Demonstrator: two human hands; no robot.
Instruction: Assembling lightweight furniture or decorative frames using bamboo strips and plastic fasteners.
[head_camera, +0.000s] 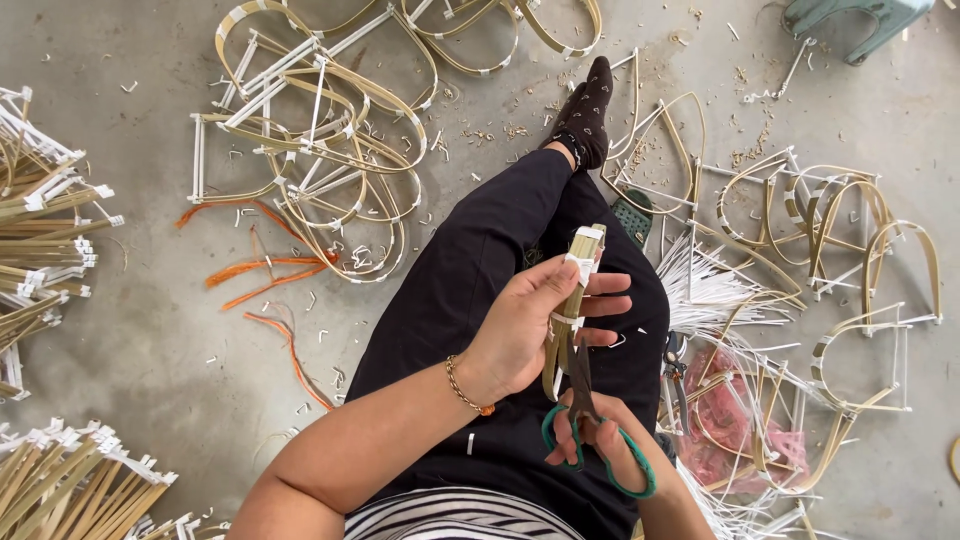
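Bamboo strips (577, 290) sit tight in my left hand (525, 325), so my right hand (600, 440), holding green scissors (590, 425) just below, should snip slowly and straight.

Grey concrete floor (150, 330), scrap-littered; green plastic stool (850, 25) at far edge.

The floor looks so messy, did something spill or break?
Nothing looks broken. Small white and tan clippings lie scattered over the grey floor, and loose orange strips sprawl beside the pile of bent bamboo frames. The left hand holds a bamboo strip bundle; the right hand holds green-handled scissors.
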